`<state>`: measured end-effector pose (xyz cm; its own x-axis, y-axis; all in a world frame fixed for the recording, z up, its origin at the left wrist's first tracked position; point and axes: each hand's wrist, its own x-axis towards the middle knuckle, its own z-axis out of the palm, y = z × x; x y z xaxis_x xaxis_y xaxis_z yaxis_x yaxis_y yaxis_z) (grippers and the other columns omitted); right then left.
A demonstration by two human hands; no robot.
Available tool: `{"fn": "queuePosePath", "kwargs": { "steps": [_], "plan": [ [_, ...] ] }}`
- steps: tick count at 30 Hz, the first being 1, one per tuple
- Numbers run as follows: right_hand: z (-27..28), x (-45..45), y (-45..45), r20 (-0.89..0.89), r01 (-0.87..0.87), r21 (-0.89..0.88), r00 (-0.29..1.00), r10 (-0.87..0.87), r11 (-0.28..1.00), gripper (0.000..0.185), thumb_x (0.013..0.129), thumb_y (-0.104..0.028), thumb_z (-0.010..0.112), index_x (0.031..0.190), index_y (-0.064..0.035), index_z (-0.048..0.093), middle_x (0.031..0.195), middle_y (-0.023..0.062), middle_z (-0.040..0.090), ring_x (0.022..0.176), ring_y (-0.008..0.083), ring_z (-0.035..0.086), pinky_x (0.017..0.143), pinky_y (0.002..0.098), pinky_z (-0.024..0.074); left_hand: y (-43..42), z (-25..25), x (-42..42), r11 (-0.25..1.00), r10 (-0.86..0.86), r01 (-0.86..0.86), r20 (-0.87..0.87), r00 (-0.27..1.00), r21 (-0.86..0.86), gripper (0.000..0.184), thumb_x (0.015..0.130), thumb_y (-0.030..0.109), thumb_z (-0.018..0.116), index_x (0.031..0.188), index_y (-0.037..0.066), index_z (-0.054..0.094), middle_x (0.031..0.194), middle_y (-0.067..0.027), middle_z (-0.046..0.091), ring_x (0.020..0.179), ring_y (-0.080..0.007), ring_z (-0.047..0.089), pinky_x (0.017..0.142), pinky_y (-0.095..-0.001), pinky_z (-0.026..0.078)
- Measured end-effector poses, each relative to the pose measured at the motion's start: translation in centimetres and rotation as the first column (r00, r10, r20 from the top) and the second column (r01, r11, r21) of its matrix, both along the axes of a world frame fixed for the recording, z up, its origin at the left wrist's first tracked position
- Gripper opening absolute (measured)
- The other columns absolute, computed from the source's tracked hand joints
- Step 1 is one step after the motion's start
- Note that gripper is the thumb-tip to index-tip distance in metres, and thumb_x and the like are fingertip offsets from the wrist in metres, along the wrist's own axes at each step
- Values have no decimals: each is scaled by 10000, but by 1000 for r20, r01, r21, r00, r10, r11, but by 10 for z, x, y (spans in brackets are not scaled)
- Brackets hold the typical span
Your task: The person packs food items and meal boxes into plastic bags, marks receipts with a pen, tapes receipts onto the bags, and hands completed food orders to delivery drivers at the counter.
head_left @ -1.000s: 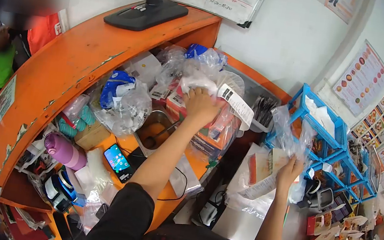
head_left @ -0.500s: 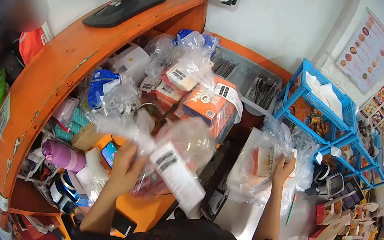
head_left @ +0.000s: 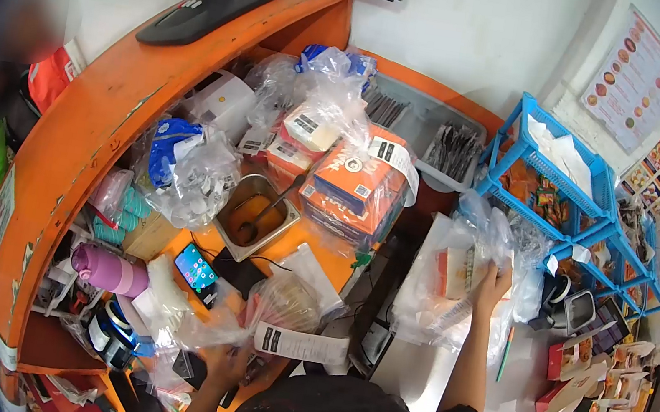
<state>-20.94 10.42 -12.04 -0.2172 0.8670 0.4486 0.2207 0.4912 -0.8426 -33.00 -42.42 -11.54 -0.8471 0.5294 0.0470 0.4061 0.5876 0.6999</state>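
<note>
My left hand (head_left: 227, 364) is low at the front, its fingers closed on a clear plastic bag (head_left: 283, 302). A white receipt (head_left: 300, 344) is attached to that bag, and a round container shows inside. On the right, my right hand (head_left: 492, 286) grips another clear bag (head_left: 451, 307) with a red-and-white box (head_left: 453, 274) and papers in it, over the metal counter (head_left: 480, 396). A lit phone (head_left: 196, 268) and a metal pan (head_left: 256, 217) of orange sauce with a ladle lie beyond my left hand.
Bagged orange boxes (head_left: 350, 179) stand at the back, beside a grey cutlery tray (head_left: 451, 151). Blue baskets (head_left: 561, 179) hold packets. Open food boxes (head_left: 576, 375) sit at the right. A purple bottle (head_left: 110, 271) is at the left. A person (head_left: 4, 93) stands behind the orange shelf (head_left: 106, 116).
My left hand went from the pile of boxes down toward my body, bringing the receipted bag with it. The pan and phone show again. My right hand stays at its bag.
</note>
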Motion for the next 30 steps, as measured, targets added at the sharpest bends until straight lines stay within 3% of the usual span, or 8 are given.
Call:
{"fn": "queuePosePath", "kwargs": {
  "steps": [2,4,7,9,13,17,22,30],
  "plan": [
    [8,3,-4,-133,-65,-150,990,45,987,276,835,-99,529,1069,38,581,907,125,572,847,236,515,758,359,395,-2,11,-19,884,361,-252,-232,903,393,273,874,212,545,1028,-10,509,992,-146,510,996,-302,491,896,-412,367],
    [15,8,-8,-287,-125,-275,957,43,953,274,852,-111,517,1071,38,587,938,112,585,872,206,522,793,337,403,-8,22,-49,471,747,-494,-32,664,731,323,885,244,507,1088,-1,457,1063,-128,454,1041,-277,447,967,-401,332],
    [-16,15,5,-310,-22,-205,950,-44,978,270,864,-117,498,1067,34,592,939,117,583,906,208,524,836,322,397,34,108,-78,538,747,-300,-281,602,788,278,827,170,531,1043,17,444,1020,-117,453,1013,-291,455,979,-413,318],
    [-11,19,-3,-312,-31,-291,948,-64,956,294,880,-129,494,1108,37,576,1012,133,563,970,219,511,876,324,384,79,143,-80,702,453,50,-499,739,710,153,799,79,508,943,53,466,1061,-108,483,1009,-235,461,934,-368,347],
    [-9,16,-19,-223,140,-423,942,-252,895,390,923,-170,492,1246,48,497,1230,166,452,1154,247,437,984,334,333,183,151,-88,925,-89,293,-614,784,240,222,660,34,620,877,48,573,974,-143,570,961,-328,524,896,-439,379],
    [-16,16,-22,-174,236,-349,934,-311,907,349,933,-168,493,1224,24,489,1175,101,526,1091,201,515,967,327,378,287,144,-98,882,-424,458,-618,662,-115,290,724,74,649,1010,40,612,1077,-121,574,1097,-326,511,982,-495,333],
    [-38,32,-18,-392,-37,-377,912,-123,925,372,934,-116,498,1272,13,408,1226,124,516,1118,196,511,960,329,394,366,117,-126,903,-430,310,-626,650,-298,514,823,154,601,1309,43,478,1441,-166,352,1353,-376,284,1097,-530,214],
    [-12,18,-30,-579,-69,-472,776,-250,879,239,938,-71,493,1165,-14,445,1081,74,541,999,142,516,883,298,406,354,87,-154,864,-489,311,-514,705,-396,537,829,74,558,1347,35,422,1482,-179,288,1383,-402,221,1117,-542,185]
  ]
}}
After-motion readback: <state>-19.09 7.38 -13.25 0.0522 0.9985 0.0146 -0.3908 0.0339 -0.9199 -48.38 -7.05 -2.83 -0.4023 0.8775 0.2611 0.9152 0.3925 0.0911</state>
